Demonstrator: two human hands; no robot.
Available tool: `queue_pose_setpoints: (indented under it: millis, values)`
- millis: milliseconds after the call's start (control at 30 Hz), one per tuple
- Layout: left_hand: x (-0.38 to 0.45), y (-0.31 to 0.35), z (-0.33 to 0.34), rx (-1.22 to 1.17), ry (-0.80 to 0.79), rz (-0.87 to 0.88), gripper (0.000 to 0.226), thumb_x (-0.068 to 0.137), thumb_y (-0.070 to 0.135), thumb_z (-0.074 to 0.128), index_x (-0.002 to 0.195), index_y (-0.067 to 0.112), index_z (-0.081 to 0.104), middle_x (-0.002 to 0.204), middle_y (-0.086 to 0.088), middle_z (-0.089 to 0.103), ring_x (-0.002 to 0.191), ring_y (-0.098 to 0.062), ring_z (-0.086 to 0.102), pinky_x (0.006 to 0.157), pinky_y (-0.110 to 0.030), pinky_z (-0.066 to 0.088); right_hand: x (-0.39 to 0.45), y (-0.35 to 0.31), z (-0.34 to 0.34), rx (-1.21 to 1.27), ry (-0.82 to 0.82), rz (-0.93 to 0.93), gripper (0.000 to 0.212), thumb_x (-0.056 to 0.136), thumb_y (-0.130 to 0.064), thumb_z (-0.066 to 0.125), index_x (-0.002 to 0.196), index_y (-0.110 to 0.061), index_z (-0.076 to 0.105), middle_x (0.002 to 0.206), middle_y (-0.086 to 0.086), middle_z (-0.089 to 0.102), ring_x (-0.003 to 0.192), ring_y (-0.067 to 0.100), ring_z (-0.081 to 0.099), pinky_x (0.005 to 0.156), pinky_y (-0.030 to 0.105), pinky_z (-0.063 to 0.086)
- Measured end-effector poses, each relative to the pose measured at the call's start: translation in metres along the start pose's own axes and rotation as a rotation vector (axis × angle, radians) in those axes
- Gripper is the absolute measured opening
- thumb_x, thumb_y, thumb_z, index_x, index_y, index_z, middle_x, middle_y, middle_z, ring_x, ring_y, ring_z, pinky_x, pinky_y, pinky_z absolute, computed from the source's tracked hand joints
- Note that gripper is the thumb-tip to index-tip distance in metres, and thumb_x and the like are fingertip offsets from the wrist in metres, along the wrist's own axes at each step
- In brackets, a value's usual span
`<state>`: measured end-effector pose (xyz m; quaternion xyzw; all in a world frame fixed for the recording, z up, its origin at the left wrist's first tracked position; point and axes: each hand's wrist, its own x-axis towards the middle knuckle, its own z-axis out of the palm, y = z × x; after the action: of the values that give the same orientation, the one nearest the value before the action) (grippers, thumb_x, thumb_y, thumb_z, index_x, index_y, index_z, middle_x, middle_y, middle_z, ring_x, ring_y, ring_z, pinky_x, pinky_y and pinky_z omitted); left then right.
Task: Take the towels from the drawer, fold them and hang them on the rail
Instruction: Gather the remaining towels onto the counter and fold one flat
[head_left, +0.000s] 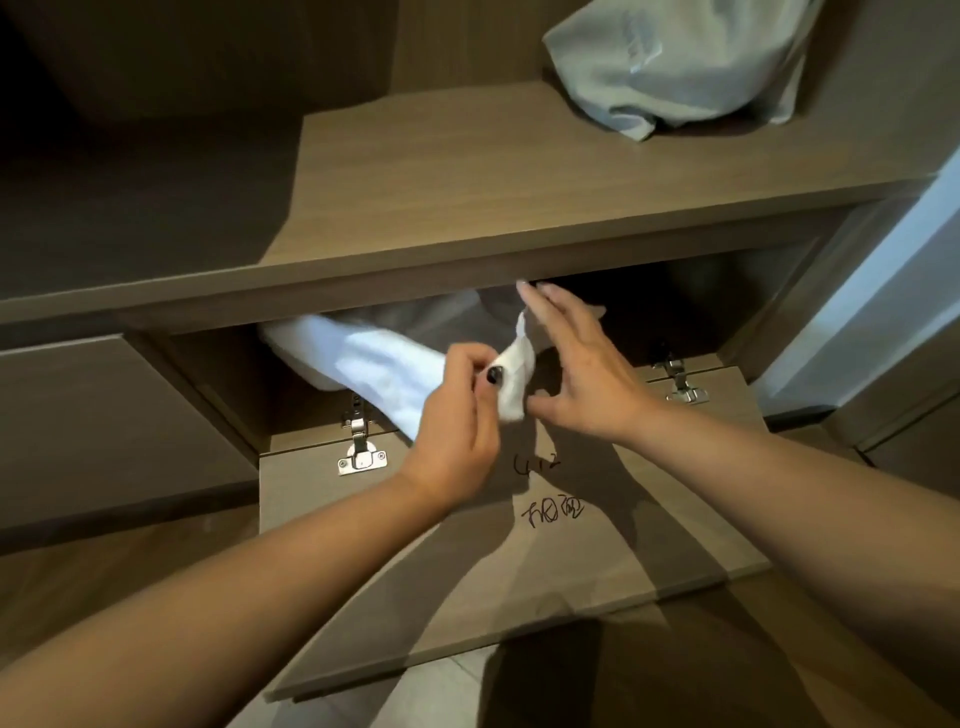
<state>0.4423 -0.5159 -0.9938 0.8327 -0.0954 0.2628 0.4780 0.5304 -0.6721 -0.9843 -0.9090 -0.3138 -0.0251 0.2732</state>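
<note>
I'm pinching a soft white terry towel (384, 369) corner with left hand (457, 415) | right hand (576, 374) spread beside it | limp, light; gather near compartment's front edge.

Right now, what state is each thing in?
Compartment door: folded down, open.
White towel: partly pulled out, its corner pinched.
Left hand: pinches the towel corner.
Right hand: fingers straight, holding nothing.
Grey cloth: crumpled on the shelf above.

The towel (384, 369) is soft white cloth; the shelf (467, 171) and door (519, 545) are matt brown wood; the hinges (361, 441) are shiny metal; the bag (675, 62) is smooth grey cloth.
</note>
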Motion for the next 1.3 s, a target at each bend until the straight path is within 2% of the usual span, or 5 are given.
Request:
queue_pose_setpoints:
  millis: [133, 400, 700, 1067, 1300]
  values:
    - [-0.012, 0.009, 0.004, -0.105, -0.13, 0.051, 0.018, 0.097, 0.031, 0.048, 0.111, 0.023, 0.038, 0.092, 0.02, 0.05, 0.077, 0.004, 0.052, 0.068, -0.012, 0.04, -0.007, 0.0, 0.0, 0.053, 0.024, -0.169, 0.045, 0.071, -0.007, 0.083, 0.115, -0.006, 0.07, 0.144, 0.015, 0.049, 0.142, 0.035, 0.032, 0.112, 0.056, 0.033]
    - [0.014, -0.044, -0.01, 0.587, -0.209, -0.134, 0.108, 0.066, 0.051, 0.081, 0.152, 0.012, 0.028, 0.153, -0.013, 0.029, 0.138, -0.028, 0.026, 0.112, -0.049, 0.023, -0.02, -0.004, -0.025, 0.514, 0.182, 0.187, 0.005, 0.081, 0.008, 0.065, 0.079, 0.012, 0.065, 0.075, 0.026, 0.064, 0.07, 0.018, 0.056, 0.06, 0.034, 0.043]
    - [-0.007, -0.062, 0.005, 0.544, -0.694, -0.284, 0.06, 0.076, 0.063, 0.04, 0.12, 0.025, 0.054, 0.116, 0.003, 0.064, 0.114, -0.02, 0.054, 0.109, -0.046, 0.024, -0.013, 0.01, -0.042, 1.011, 0.14, 0.462, 0.013, 0.084, -0.007, 0.048, 0.084, -0.01, 0.061, 0.08, 0.009, 0.06, 0.079, 0.025, 0.058, 0.071, 0.036, 0.045]
    - [0.007, -0.046, 0.01, -0.077, -0.369, -0.508, 0.014, 0.091, 0.019, 0.068, 0.098, 0.018, 0.056, 0.083, -0.006, 0.071, 0.074, -0.017, 0.062, 0.069, -0.03, 0.05, -0.027, 0.036, -0.017, -0.29, -0.35, -0.037, 0.093, 0.072, -0.065, 0.062, 0.15, -0.034, 0.02, 0.113, -0.003, 0.059, 0.079, 0.012, 0.054, 0.061, 0.028, 0.039]
    - [0.02, -0.049, -0.002, 0.04, -0.6, -0.377, 0.055, 0.071, 0.027, 0.086, 0.119, 0.027, 0.057, 0.095, 0.006, 0.069, 0.086, -0.009, 0.065, 0.074, -0.021, 0.053, -0.023, 0.046, -0.006, -0.082, -0.146, 0.004, 0.028, 0.074, -0.041, 0.078, 0.075, -0.026, 0.054, 0.079, -0.005, 0.058, 0.079, 0.024, 0.061, 0.061, 0.033, 0.04]
